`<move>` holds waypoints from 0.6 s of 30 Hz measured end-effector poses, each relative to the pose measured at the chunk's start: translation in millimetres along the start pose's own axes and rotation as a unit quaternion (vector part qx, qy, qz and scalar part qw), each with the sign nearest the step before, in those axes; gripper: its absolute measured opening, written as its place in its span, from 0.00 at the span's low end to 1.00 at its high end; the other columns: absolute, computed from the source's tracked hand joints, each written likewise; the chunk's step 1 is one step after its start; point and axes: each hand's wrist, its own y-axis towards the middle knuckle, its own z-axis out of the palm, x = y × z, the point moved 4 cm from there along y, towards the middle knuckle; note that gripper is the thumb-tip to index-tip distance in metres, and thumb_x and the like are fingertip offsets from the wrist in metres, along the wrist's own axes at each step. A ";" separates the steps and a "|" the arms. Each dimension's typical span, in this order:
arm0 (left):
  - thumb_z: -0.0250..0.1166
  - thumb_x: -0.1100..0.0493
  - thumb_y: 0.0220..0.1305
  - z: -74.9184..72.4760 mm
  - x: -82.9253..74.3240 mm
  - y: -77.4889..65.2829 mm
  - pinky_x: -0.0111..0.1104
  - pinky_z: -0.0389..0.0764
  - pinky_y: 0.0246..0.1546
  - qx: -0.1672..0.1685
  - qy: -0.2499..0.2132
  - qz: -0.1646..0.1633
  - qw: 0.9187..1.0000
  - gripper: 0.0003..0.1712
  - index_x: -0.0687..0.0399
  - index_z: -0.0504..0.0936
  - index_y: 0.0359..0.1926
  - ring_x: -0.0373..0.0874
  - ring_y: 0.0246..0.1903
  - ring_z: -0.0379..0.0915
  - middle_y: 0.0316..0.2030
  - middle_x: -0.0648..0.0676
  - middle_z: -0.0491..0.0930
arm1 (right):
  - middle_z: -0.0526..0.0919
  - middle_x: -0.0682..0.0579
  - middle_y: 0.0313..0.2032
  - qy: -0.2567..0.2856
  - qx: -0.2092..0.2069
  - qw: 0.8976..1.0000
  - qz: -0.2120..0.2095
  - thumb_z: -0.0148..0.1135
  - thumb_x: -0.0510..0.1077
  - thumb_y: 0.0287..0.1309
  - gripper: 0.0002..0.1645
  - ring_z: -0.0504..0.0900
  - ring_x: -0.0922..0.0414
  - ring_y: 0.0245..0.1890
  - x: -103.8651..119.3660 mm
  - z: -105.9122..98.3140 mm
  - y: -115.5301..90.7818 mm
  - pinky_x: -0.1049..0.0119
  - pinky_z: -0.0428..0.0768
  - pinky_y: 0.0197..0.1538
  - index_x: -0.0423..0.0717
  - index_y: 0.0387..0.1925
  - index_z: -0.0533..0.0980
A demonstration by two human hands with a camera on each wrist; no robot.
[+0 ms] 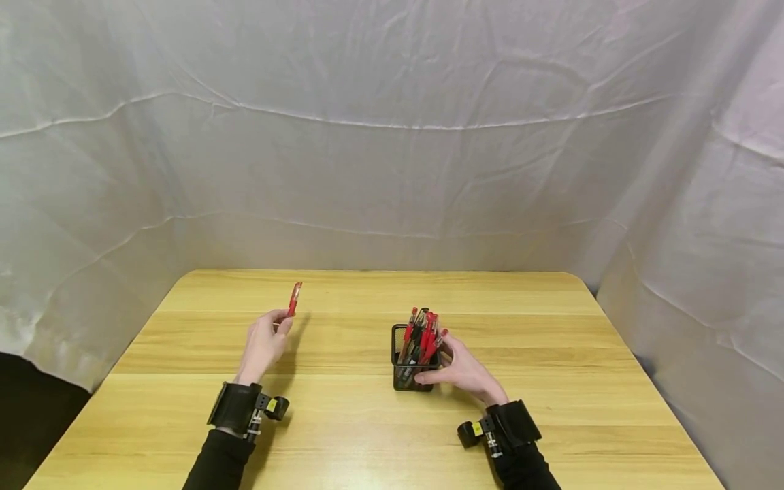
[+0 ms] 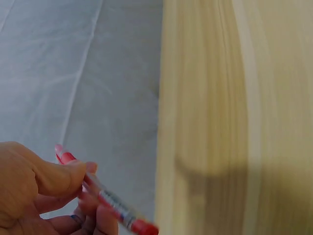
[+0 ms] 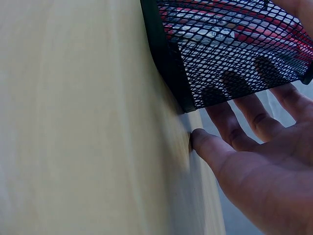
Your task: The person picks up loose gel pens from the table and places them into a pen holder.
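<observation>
In the head view my left hand (image 1: 265,344), raised over the left part of the table, pinches a red pen (image 1: 295,300) between thumb and fingers. The left wrist view shows this pen (image 2: 116,203) slanting through the fingertips. My right hand (image 1: 463,371) grips a black mesh pen holder (image 1: 401,382) from its right side, thumb in front and fingers behind. Inside the holder stand several red and dark pens (image 1: 425,338). Through the mesh (image 3: 220,73) in the right wrist view, fingers show against the far side.
A light wooden table (image 1: 349,429) with rounded back corners lies under both hands. Pale grey cloth (image 1: 392,184) hangs behind it and along its sides. Each wrist wears a black strap (image 1: 235,405) with a small camera.
</observation>
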 end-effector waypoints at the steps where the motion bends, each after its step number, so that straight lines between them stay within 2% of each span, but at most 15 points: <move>1: 0.54 0.62 0.75 1.3 -3.3 -0.9 0.28 0.74 0.29 -0.001 -0.006 0.003 1.000 0.18 0.70 0.78 0.59 0.56 0.41 0.80 0.45 0.69 0.84 | 0.39 0.36 0.80 0.001 -0.001 1.000 0.000 0.80 0.46 0.48 0.71 0.46 0.32 0.78 -0.2 0.0 -0.1 0.36 0.51 0.77 0.45 0.80 0.41; 5: 0.58 0.62 0.74 6.4 -16.4 -3.6 0.25 0.75 0.27 -0.015 -0.026 0.030 0.999 0.17 0.70 0.80 0.55 0.55 0.38 0.81 0.43 0.68 0.85 | 0.40 0.36 0.80 0.006 -0.001 1.000 -0.005 0.80 0.46 0.48 0.70 0.45 0.32 0.78 1.3 0.2 -0.2 0.36 0.51 0.77 0.46 0.81 0.42; 10: 0.62 0.63 0.71 11.5 -29.2 -7.1 0.25 0.77 0.34 -0.043 -0.028 0.075 0.996 0.14 0.70 0.83 0.50 0.51 0.35 0.83 0.38 0.64 0.86 | 0.39 0.36 0.80 0.004 0.000 1.000 -0.003 0.80 0.46 0.48 0.70 0.45 0.32 0.78 1.6 0.9 0.0 0.36 0.51 0.78 0.46 0.81 0.41; 18: 0.65 0.63 0.68 13.6 -43.4 -17.5 0.25 0.80 0.37 -0.071 -0.055 0.109 0.990 0.12 0.68 0.85 0.46 0.53 0.35 0.84 0.38 0.63 0.88 | 0.38 0.36 0.80 0.002 0.003 1.000 -0.005 0.79 0.45 0.49 0.71 0.45 0.32 0.78 2.1 1.2 -0.5 0.35 0.51 0.77 0.46 0.81 0.40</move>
